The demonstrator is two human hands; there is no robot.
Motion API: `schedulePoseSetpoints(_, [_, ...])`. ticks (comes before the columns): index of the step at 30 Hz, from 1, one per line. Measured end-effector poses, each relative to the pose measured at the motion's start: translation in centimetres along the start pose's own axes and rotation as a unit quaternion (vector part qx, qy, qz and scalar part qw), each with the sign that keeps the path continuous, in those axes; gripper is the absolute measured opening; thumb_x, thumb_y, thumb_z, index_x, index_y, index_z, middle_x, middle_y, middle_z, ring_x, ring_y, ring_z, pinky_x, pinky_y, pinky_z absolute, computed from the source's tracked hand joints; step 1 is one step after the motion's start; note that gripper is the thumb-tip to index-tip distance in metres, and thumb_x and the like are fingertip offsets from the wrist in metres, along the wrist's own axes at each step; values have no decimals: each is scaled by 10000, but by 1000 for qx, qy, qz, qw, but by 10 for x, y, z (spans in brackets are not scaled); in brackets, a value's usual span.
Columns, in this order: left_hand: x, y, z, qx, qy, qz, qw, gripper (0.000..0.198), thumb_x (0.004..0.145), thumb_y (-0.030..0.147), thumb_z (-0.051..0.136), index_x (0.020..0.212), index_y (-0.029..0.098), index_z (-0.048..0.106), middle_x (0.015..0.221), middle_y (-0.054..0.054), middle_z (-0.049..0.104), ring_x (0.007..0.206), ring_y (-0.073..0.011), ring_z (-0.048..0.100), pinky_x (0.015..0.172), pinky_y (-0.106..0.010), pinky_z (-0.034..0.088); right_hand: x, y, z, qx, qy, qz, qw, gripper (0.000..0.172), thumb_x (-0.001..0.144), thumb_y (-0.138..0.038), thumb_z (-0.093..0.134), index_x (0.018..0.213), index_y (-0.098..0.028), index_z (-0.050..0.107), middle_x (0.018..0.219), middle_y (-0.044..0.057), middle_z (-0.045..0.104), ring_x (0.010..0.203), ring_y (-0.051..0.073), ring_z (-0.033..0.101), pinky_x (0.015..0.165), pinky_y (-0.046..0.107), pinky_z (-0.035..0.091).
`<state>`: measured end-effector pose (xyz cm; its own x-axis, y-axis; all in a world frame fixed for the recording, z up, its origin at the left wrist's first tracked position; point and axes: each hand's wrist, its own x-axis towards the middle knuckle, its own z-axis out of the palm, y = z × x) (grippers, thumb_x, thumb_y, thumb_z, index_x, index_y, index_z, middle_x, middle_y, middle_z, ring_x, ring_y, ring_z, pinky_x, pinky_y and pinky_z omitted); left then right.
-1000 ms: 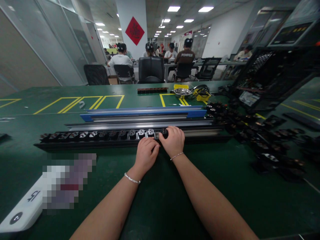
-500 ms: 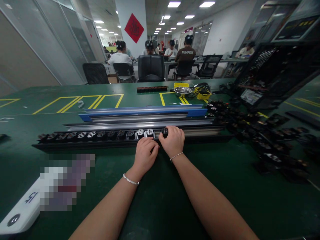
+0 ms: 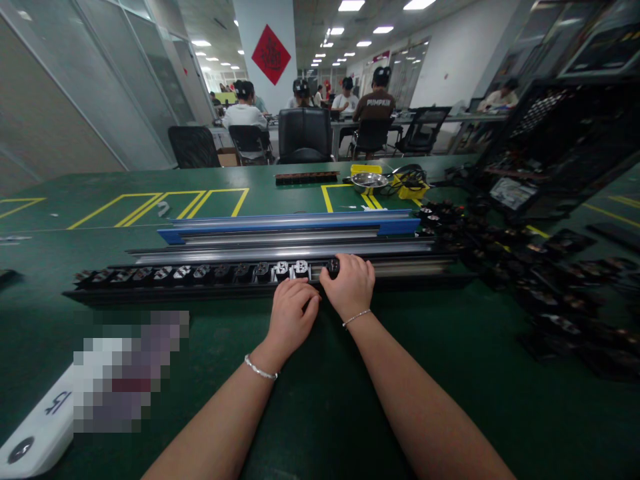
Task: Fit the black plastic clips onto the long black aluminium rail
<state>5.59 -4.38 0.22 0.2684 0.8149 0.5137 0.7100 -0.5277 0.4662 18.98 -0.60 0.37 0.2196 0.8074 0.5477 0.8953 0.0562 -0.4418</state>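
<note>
A long black rail [image 3: 150,297] lies across the bench, with a row of socket modules set along its left and middle stretch. Two white-faced socket modules [image 3: 291,269] end the row. Just right of them, my right hand [image 3: 349,283] pinches a black socket module [image 3: 333,268] between thumb and fingers, down in the channel; a short gap separates it from the row. My left hand [image 3: 294,310] is closed over the rail's near edge below the white modules, fingertips partly hidden.
Behind lie a silver-lined rail [image 3: 260,252] and a blue rail [image 3: 295,220]. Many loose black modules [image 3: 550,287] are piled at right beside a dark open case [image 3: 540,153]. A metal bowl [image 3: 369,181] and yellow bins stand farther back. A white object [image 3: 45,427] lies front left.
The view has shifted slightly. Both hands keep nearly the same places on the rail, and the black socket module stays in my right hand.
</note>
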Motion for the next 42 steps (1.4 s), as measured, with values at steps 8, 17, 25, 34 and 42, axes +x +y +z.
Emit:
schedulePoseSetpoints(8, [0, 0, -1, -6, -9, -8, 1000, 157, 856, 198, 492, 813, 234, 639, 899, 8, 711, 1078, -196, 562, 1023, -442, 314, 1, 1, -1, -10, -1, 4, 1000, 389, 751, -337, 535, 1088, -151, 593, 1078, 123, 657, 1101, 269, 507, 1026, 469, 232])
schedulePoseSetpoints(17, [0, 2, -2, -5, -12, -14, 1000, 178, 858, 207, 480, 803, 235, 647, 900, -5, 710, 1086, -198, 562, 1028, -445, 325, 3, 5, -2, -10, 0, 2, 1000, 326, 744, -348, 533, 995, -164, 627, 1066, 112, 662, 1113, 284, 498, 1036, 481, 215])
schedulePoseSetpoints(25, [1, 2, -3, -8, -12, -12, 1000, 166, 852, 195, 490, 806, 235, 644, 910, 4, 712, 1083, -193, 564, 1027, -440, 326, 3, 6, -3, -12, -8, 1, 1000, 326, 748, -337, 520, 1000, -160, 630, 1064, 120, 664, 1119, 284, 493, 1030, 477, 228])
schedulePoseSetpoints(34, [0, 1, -3, -5, -12, -10, 1000, 170, 847, 191, 493, 808, 236, 652, 913, 2, 714, 1089, -194, 564, 1023, -441, 335, 4, 8, -5, -6, -14, 1, 1000, 305, 754, -324, 511, 985, -165, 632, 1049, 117, 668, 1108, 280, 501, 1025, 469, 232])
schedulePoseSetpoints(42, [0, 1, -2, -13, -11, -15, 1000, 171, 849, 197, 490, 802, 233, 650, 906, -1, 715, 1085, -197, 567, 1023, -446, 332, 5, 8, -7, -3, -20, 12, 1000, 297, 753, -314, 515, 979, -162, 634, 1047, 107, 674, 1117, 270, 509, 1032, 465, 234])
